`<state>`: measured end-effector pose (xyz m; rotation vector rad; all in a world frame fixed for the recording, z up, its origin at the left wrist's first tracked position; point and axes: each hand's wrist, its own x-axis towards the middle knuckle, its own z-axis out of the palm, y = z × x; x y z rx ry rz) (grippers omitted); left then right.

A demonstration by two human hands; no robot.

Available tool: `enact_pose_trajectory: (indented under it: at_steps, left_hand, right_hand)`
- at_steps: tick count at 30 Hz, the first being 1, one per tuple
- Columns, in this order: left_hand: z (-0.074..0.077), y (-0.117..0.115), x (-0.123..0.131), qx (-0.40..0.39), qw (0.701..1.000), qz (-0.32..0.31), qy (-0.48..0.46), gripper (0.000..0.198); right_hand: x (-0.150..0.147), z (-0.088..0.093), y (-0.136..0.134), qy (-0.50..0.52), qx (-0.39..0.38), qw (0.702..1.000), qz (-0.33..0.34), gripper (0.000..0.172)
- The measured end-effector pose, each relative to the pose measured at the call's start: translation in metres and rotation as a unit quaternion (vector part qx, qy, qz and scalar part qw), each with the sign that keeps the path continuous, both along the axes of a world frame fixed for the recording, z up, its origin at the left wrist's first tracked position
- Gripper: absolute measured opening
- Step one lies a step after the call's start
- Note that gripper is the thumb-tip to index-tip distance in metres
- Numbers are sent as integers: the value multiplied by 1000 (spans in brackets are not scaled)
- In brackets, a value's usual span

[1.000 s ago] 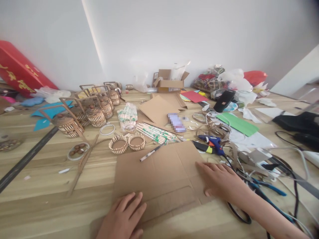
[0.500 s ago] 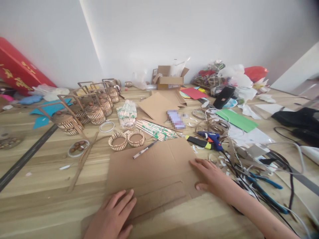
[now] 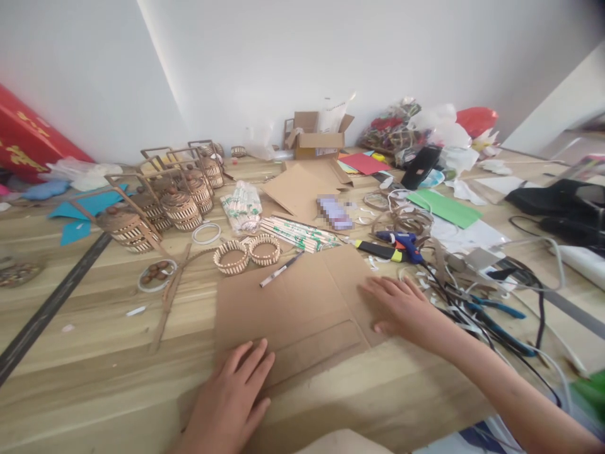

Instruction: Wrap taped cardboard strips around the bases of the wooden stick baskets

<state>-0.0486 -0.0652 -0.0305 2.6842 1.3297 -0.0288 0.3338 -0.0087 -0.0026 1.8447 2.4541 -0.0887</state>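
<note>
A flat sheet of brown cardboard lies on the wooden table in front of me. My left hand rests at its near left corner, palm down with the fingers stretched out. On the right edge of the sheet lies my right hand, fingers extended and holding nothing. A pen sits across the sheet's far edge. Just beyond it stand two small round stick baskets, one on the left and one on the right, side by side.
Lidded baskets with tall handles stand at the back left. Wrapped chopsticks and a phone lie beyond the sheet. To the right are a utility knife, a blue glue gun, pliers and tangled cables. A ring holds brown beads.
The view has shifted, so the table's near edge now shows at the bottom. Both hands stay flat on the cardboard, with no clear movement relative to it.
</note>
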Motion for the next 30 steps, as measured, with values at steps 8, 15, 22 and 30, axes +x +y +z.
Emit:
enact_pose_trajectory:
  at_steps: [8,15,22,30]
  left_hand:
    - [8,7,-1,-4,1000,-23,6,48]
    - [3,0,4,47,999,-19,-15,34]
    - [2,10,11,65,998,-15,-10,33]
    - [14,45,30,89,995,-5,33,30]
  right_hand:
    - [-123,38,65,-44,56,988,136,30]
    - [-144,7,119,-64,61,981,175,26]
    - [-104,24,108,-61,82,980,169,28]
    - [-75,12,92,16,60,989,135,24]
